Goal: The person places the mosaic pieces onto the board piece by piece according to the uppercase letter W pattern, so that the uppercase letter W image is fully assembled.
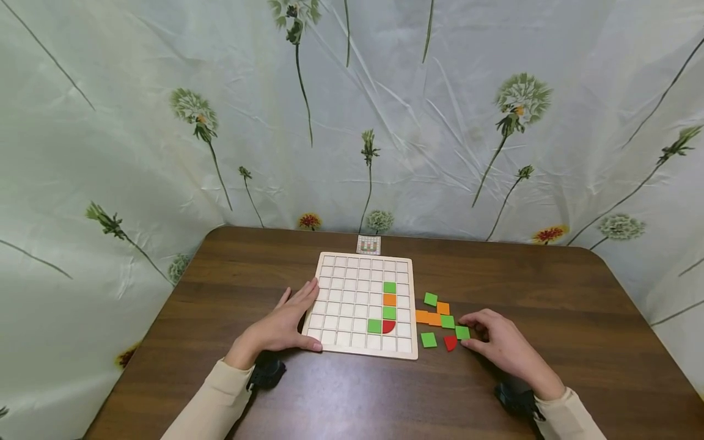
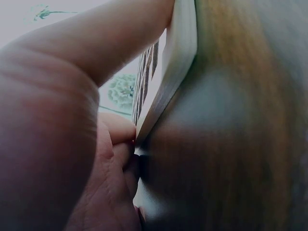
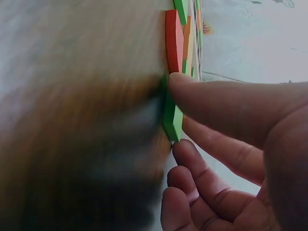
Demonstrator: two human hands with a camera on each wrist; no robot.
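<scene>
Head view: two hands at a tile puzzle

Right hand [image 1: 508, 348] pinches a green tile [image 1: 462, 332] between thumb and fingers [image 3: 216, 98] on the bench [image 1: 550, 287], beside loose green, orange and red tiles. Left hand [image 1: 283, 324] rests, fingers straight and slightly apart, against the gridded wooden board [image 1: 352, 287]. No readable writing shows; a small pattern card [image 1: 368, 245] lies behind the board.

I can't read the small pattern card [image 1: 368, 244] beyond my hands; it's too tiny. Under my right hand [image 1: 508, 348], the table [image 3: 72, 120] smears into blur on the wrist view. Both sleeves run off the head view's bottom edge.
</scene>
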